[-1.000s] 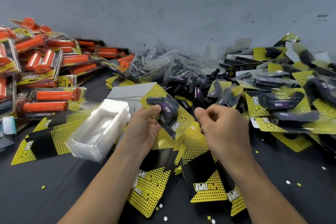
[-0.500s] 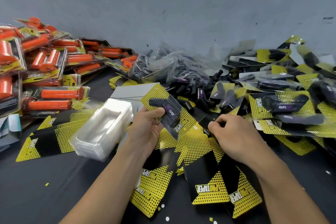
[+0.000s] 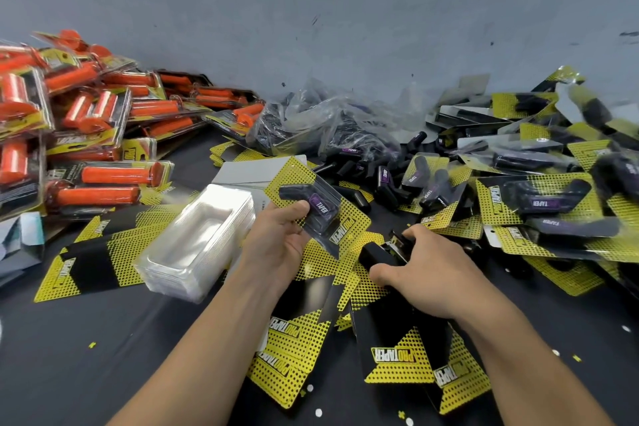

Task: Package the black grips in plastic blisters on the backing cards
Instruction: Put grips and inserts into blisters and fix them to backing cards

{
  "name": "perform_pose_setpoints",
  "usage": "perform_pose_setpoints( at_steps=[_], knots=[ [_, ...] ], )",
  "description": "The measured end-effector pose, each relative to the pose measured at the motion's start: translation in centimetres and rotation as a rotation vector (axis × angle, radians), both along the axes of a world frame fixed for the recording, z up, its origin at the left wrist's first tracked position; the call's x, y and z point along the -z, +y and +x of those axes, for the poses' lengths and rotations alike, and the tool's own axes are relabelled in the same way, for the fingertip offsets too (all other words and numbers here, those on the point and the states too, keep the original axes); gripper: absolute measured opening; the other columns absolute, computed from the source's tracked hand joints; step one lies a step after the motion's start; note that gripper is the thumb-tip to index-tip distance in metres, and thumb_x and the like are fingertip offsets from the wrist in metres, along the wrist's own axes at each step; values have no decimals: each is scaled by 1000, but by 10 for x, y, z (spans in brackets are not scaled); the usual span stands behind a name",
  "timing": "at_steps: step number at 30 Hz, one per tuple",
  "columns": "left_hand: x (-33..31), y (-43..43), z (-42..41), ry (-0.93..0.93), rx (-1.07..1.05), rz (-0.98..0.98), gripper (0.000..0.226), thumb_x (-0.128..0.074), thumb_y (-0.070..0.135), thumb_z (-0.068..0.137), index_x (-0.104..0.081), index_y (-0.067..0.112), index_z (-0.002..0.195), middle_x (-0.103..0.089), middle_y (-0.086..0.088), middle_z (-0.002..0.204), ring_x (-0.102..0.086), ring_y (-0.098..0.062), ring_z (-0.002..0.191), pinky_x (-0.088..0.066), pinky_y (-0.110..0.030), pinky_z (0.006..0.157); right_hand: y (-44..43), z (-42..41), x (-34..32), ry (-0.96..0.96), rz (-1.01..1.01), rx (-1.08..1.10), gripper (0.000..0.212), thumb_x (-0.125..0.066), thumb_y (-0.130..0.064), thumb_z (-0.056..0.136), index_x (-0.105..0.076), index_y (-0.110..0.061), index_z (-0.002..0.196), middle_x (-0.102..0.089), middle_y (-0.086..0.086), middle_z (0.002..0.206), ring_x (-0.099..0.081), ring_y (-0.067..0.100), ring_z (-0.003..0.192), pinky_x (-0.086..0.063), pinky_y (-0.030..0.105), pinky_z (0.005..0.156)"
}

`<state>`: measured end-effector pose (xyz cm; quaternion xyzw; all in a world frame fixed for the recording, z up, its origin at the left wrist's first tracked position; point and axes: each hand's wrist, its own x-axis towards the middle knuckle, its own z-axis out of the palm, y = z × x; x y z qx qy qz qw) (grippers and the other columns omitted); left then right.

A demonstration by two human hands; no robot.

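Observation:
My left hand (image 3: pixel 276 245) holds up a yellow-and-black backing card (image 3: pixel 349 225), thumb pressed on the clear blister (image 3: pixel 318 207) that covers a black grip on it. Just to its right and lower down, my right hand (image 3: pixel 428 273) grips a black boxy tool (image 3: pixel 378 254) that looks like a stapler, lying on the loose backing cards (image 3: pixel 397 356). A stack of empty clear blisters (image 3: pixel 197 242) sits left of my left hand. Loose black grips (image 3: pixel 356 199) lie beyond the card.
Packaged orange grips (image 3: pixel 96 149) are heaped at the left. A clear plastic bag of black grips (image 3: pixel 328 128) lies against the grey wall. Finished black-grip packs (image 3: pixel 536 204) pile up at the right. Another backing card (image 3: pixel 86 259) lies flat at the left on the dark table (image 3: pixel 86 356).
My right hand dropped from beside the held card to the table and closed round the black tool. My left hand kept the card and blister nearly still.

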<state>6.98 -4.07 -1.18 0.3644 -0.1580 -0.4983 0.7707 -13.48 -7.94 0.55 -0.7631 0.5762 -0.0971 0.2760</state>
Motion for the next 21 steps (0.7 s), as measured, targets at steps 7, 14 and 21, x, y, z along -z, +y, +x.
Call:
perform_pose_setpoints(
  at_steps=[7, 14, 21],
  knots=[
    [-3, -2, -2, 18, -1, 6, 38, -47, -11, 97, -55, -3, 133, -68, -26, 124, -73, -33, 98, -65, -43, 78, -13, -10, -7, -587, -25, 77, 24, -69, -47, 83, -59, -35, 101, -68, -10, 83, -65, 12, 81, -50, 34, 65],
    [-10, 4, 1, 203, 115, -145, 37, -55, -1, 84, -65, 0, 119, -75, -19, 114, -77, -28, 98, -62, -42, 92, 3, -1, -15, -675, 163, -166, 45, -70, -59, 52, -72, -45, 95, -74, -14, 84, -71, 10, 78, -59, 34, 68],
    [-9, 5, 1, 108, 124, -196, 32, -54, -3, 82, -65, 4, 111, -77, -14, 105, -77, -23, 90, -64, -35, 78, 9, 4, -12, -602, 130, -235, 46, -79, -48, 57, -69, -46, 102, -74, -17, 95, -74, 9, 83, -64, 46, 77]
  ],
)
